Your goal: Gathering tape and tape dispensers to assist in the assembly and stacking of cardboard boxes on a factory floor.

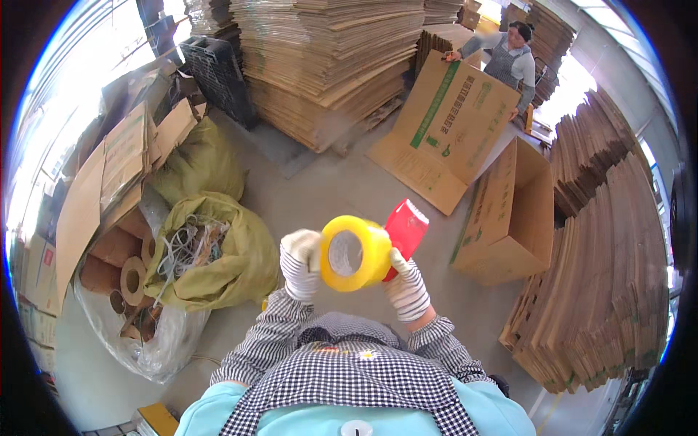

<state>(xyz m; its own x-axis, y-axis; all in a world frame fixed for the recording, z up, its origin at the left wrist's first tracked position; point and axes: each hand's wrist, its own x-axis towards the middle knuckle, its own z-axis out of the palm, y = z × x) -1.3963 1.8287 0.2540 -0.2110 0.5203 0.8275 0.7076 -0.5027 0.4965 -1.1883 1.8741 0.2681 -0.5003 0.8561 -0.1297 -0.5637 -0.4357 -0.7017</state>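
Note:
A large roll of yellow packing tape (377,251) sits on a red tape dispenser (408,224) in front of my chest. My right hand (407,289), in a white striped glove, grips the dispenser from below, with the thumb up beside the roll. At the roll's left edge is my left hand (299,261), gloved alike, its fingers closed against the tape. Whether they pinch a loose tape end is too small to tell. The dispenser's toothed end points up and away from me.
An open carton (502,211) stands right; beyond it a co-worker (512,65) holds a large cardboard box (454,123). Flattened cardboard (596,283) leans at the right, and a tall stack (327,65) rises behind. Left are a green sack (240,254) of straps and a clear bag (156,352) with cardboard tubes.

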